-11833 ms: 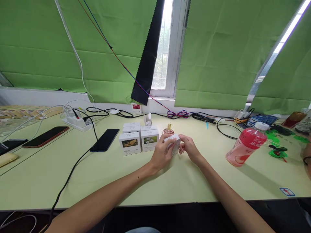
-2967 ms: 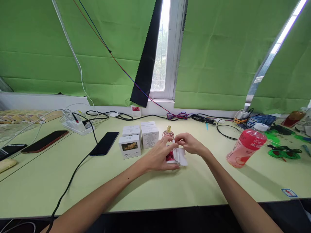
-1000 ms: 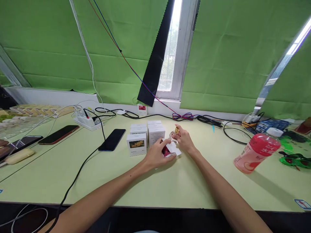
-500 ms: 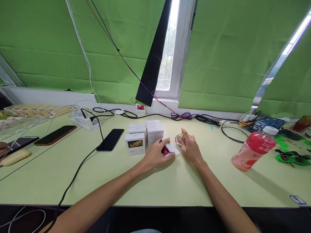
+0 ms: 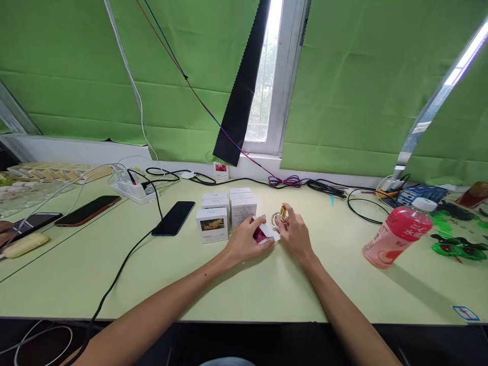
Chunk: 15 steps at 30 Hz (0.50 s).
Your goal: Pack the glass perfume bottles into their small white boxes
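My left hand (image 5: 244,240) is closed around a small white box (image 5: 263,233) with a dark pink picture, lying on its side. The box's flap end points right, toward my right hand (image 5: 296,235). Closed on a small clear glass bottle (image 5: 277,222) with a gold cap, my right hand holds it close to that end of the box. Fingers hide part of the bottle. Just left of and behind my left hand stand several white boxes (image 5: 212,227) in two rows; the front one bears a picture of yellow flowers.
A black phone (image 5: 174,218) lies left of the boxes, beside a black cable. A pink drink bottle (image 5: 398,234) stands at the right, near green goggles (image 5: 459,249). A power strip (image 5: 133,189) and cables run along the back. Another person's hand (image 5: 5,235) shows at the far left.
My right hand has moved slightly left with the glass bottle, bringing it nearer the box's flap end. My left hand and its box stay nearly still.
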Tool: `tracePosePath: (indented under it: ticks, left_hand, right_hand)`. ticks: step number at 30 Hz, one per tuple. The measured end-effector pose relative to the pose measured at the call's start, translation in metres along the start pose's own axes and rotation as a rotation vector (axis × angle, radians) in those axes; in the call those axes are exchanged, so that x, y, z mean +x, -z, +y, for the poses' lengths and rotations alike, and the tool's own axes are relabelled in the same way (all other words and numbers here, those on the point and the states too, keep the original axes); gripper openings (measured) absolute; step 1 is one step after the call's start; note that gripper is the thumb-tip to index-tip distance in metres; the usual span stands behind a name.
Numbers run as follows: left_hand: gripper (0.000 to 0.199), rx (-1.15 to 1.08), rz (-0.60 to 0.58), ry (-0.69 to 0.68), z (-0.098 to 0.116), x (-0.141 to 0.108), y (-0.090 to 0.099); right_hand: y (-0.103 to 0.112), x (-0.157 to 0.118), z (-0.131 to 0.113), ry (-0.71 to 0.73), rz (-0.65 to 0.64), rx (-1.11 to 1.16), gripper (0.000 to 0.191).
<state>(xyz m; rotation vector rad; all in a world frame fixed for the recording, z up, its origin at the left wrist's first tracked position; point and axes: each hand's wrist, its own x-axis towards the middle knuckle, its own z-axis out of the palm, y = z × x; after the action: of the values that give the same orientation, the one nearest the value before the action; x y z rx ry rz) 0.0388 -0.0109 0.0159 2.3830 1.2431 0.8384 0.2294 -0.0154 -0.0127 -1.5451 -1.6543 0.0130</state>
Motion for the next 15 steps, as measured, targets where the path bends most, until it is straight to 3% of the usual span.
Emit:
tracePosePath:
  ticks: [15]
  left_hand:
    - [0.049, 0.039, 0.048, 0.038, 0.0013, 0.0, -0.0019]
  right_hand:
    - [0.0012, 0.0044, -0.0003, -0.228, 0.096, 0.218, 0.049]
